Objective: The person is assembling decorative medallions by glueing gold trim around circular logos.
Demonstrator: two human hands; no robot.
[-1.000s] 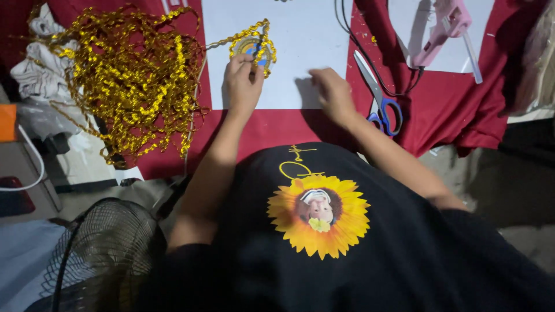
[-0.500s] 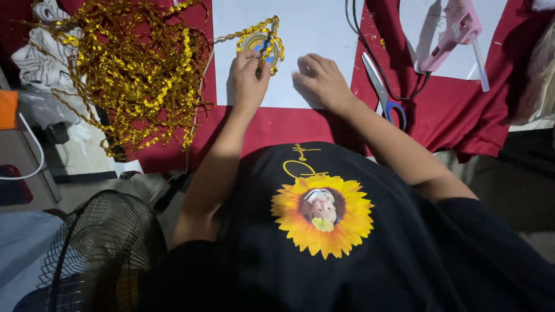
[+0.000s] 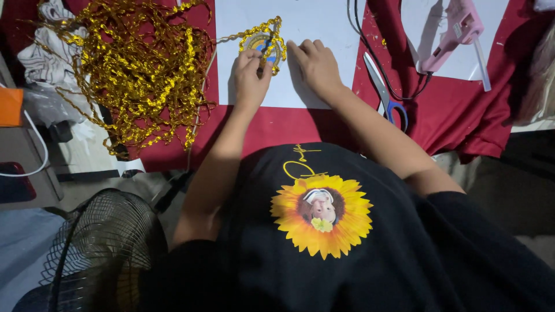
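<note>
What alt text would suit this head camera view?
Two bare hands, left hand and right hand, work a small gold-trimmed round ornament on white paper; tangled gold ribbon pile, blue-handled scissors and pink glue gun lie nearby.

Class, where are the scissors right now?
In the head view, the scissors lie on the red cloth, just right of the right hand, between the white sheet and the pink glue gun.

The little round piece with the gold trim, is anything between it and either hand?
Nothing visible. The left hand already has its fingertips on the round piece at its lower edge, and the right hand rests on the white sheet just beside it. The scissors lie off to the right.
</note>
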